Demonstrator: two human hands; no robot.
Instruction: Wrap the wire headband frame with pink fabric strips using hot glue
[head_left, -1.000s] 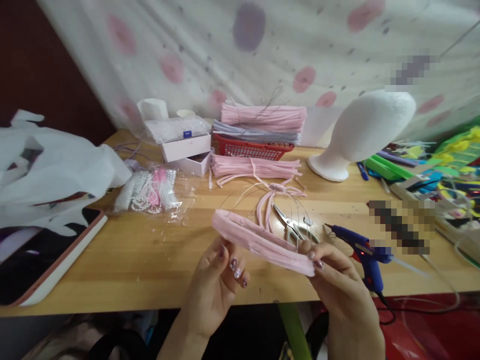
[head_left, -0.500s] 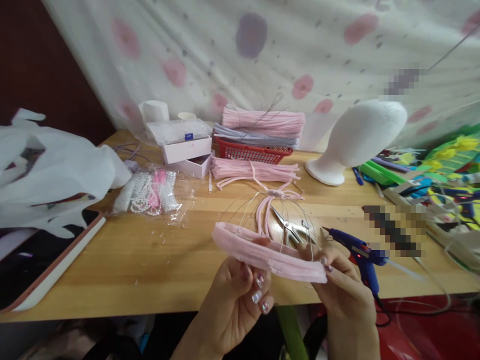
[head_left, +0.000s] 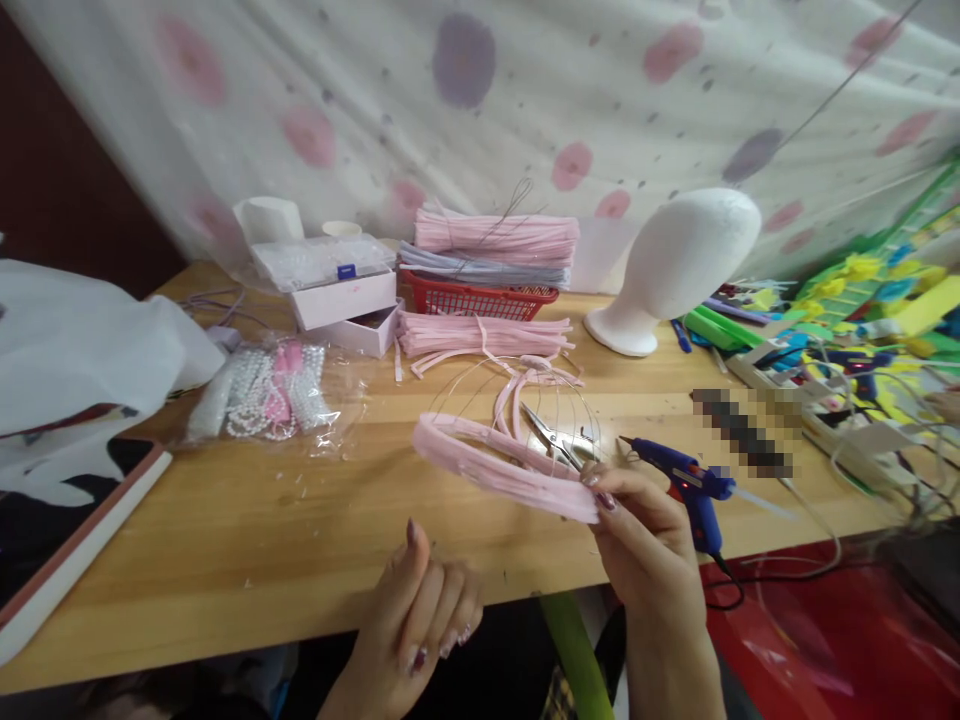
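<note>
A: Quick, the right hand (head_left: 639, 545)?
B: Lower right of centre. It grips the pink band (head_left: 495, 462) by its near end, thumb and fingertips pinched on it.

A: Where's the band?
B: Mid-frame, raised just above the counter (head_left: 262, 530). It's a long curved loop slanting from middle left down to that grip. Thin wires arch up behind it, and I can't tell if they're attached.

A: And the left hand (head_left: 429, 620)?
B: Bottom centre at the counter's front edge. It's released and holds nothing, fingers loosely curled, clear of the band.

A: What's nearby?
B: A blue glue gun (head_left: 681, 482) lies just right of the gripping hand with its nozzle pointing left. Metal pliers (head_left: 556, 440) sit behind the band. Loose pink strips (head_left: 480, 335) are further back, in front of a red basket (head_left: 480, 298) stacked with more.

A: Anything else?
B: A white foam head (head_left: 675, 262) is at upper right, a bag of pearl strings (head_left: 262, 392) at middle left, and white boxes (head_left: 341, 300) behind that.
</note>
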